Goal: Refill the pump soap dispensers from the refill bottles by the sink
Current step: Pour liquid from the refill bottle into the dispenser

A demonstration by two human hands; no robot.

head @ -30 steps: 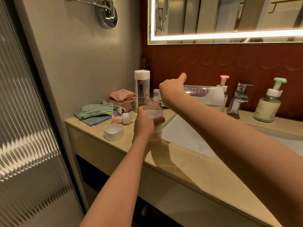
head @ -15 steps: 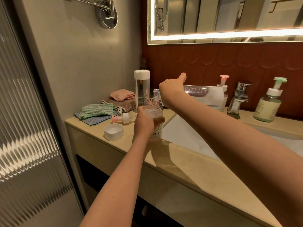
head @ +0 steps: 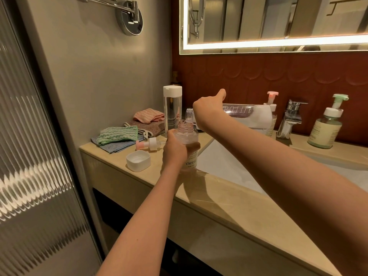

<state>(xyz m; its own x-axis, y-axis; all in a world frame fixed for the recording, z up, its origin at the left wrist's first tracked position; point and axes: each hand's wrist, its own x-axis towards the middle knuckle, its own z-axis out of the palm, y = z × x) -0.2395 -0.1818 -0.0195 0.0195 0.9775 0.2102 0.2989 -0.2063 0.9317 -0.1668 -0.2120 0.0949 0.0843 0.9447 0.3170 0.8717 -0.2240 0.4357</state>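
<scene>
Two bare arms reached forward over a beige stone counter (head: 229,198) beside a white sink (head: 217,164). The left hand (head: 174,151) was wrapped around an open dispenser bottle (head: 189,138), clear and pink-tinted, with a label reading YAPING. The bottle stood upright on the counter at the sink's left edge, its pump removed.

Just above it, the right hand (head: 207,113) gripped a large clear refill bottle (head: 249,116) near its neck, with the thumb raised along the top. That bottle lay tipped on its side in the air, its threaded mouth just over the open dispenser's neck. Whether liquid was flowing could not be told. The hands were apart, one above the other.

Left of the dispenser, a white cap (head: 138,160) sat open side up on the counter. Behind it, a pink-and-white pump head (head: 149,144) lay on its side. Farther back were folded cloths (head: 119,136) in green, blue, brown and pink. A tall clear bottle (head: 172,108) with a white lid stood upright beside them.

Along the red back wall stood a pink-topped pump dispenser (head: 272,98), partly hidden behind the refill bottle. To its right were a chrome faucet (head: 291,118) and a green-topped pump dispenser (head: 326,128). A lit mirror (head: 278,22) hung above.
</scene>
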